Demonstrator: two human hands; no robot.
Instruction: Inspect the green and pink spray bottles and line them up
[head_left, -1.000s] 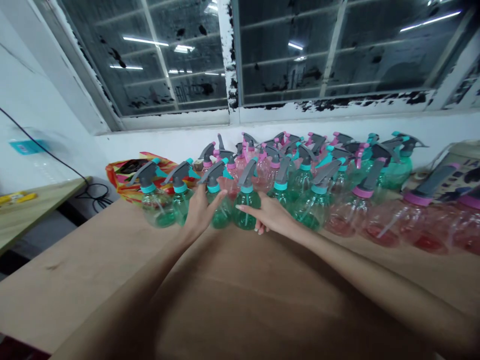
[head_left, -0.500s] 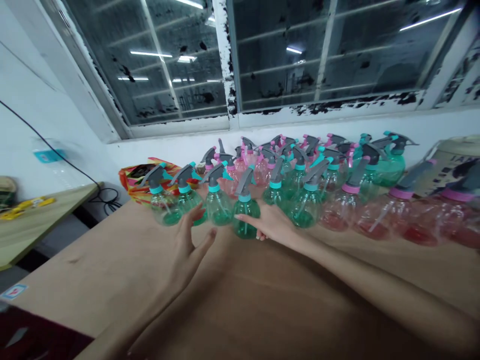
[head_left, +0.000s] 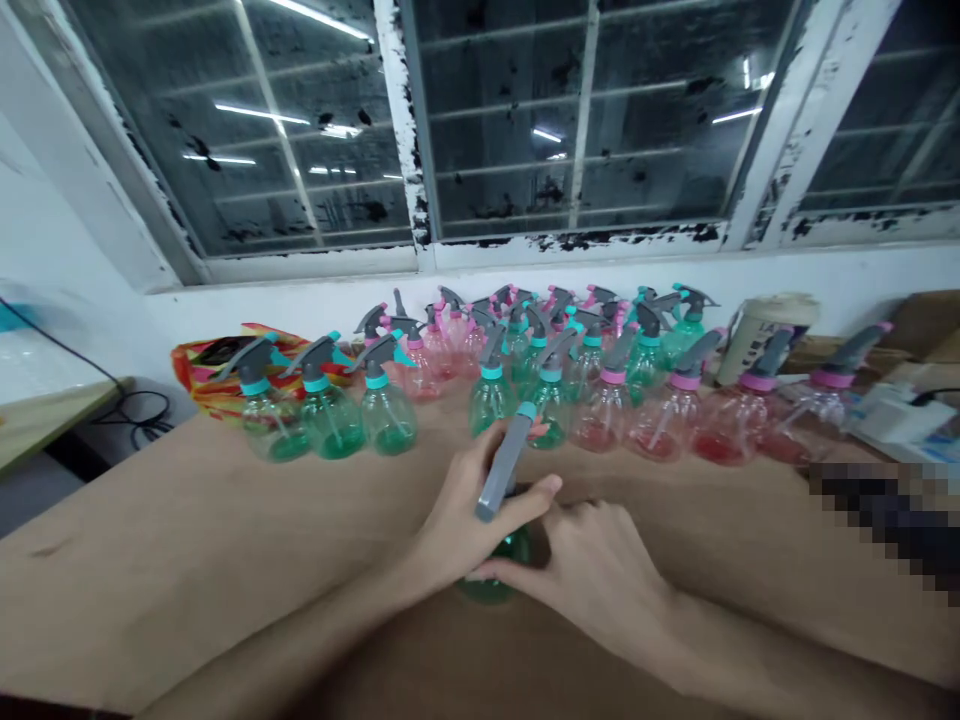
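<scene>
A green spray bottle (head_left: 491, 590) with a grey trigger head (head_left: 505, 468) stands close to me on the table. My left hand (head_left: 463, 515) is closed around the neck below the trigger head. Its thumb crosses the near side, and the far fingers are partly hidden. My right hand (head_left: 604, 560) grips the right side of the round body, thumb across the front. Beyond my hands stand a green spray bottle (head_left: 550, 405) and another green one (head_left: 491, 400). To the left are three more, the nearest being a clear green bottle (head_left: 388, 420).
Pink spray bottles (head_left: 655, 425) line the right side, with several more pink and green ones behind. A patterned bag (head_left: 206, 385) lies at left. A pale canister (head_left: 769, 325) and white power adapter (head_left: 904, 410) stand at right on the brown table (head_left: 225, 560).
The green spray bottle has come out of the row toward me, in my right hand. My left hand, open before, has closed on its neck. The view has shifted right.
</scene>
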